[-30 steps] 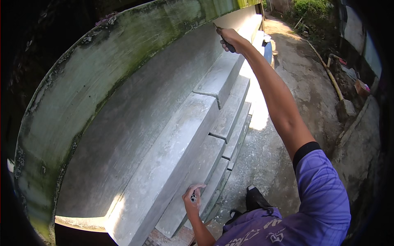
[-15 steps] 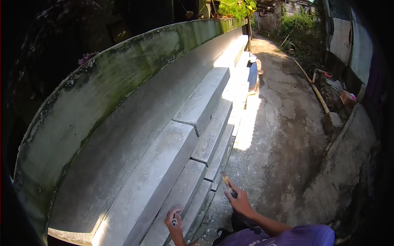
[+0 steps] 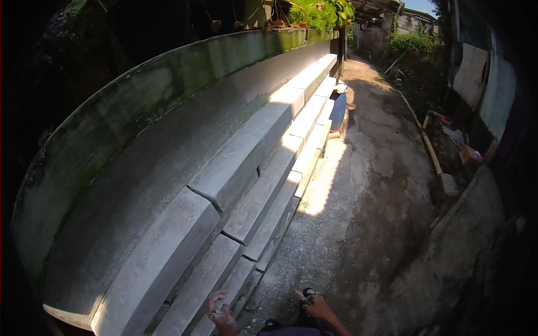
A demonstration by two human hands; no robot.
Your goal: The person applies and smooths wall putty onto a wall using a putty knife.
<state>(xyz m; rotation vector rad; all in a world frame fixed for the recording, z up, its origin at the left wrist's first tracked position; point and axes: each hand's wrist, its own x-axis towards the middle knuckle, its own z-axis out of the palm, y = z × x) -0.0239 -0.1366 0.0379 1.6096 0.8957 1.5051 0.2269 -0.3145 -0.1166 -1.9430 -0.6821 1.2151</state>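
My left hand is low over the nearest lower concrete blocks, its fingers curled around a small whitish object whose kind I cannot make out. To its right, above the ground, my right hand is closed on a short brush with a tan end; much of it is hidden or blurred. Long grey concrete blocks lie end to end in stepped rows to the left of my hands. Dark gaps show between some of them.
A curved, mossy concrete wall rises behind the blocks, with plants on top. A blue container stands by the far blocks. The concrete path runs ahead, with a pipe along its right side.
Both hands have dropped lower in the picture, toward its lower edge. The right hand and brush have come closer to me. My view has shifted, showing more of the sunlit far blocks.
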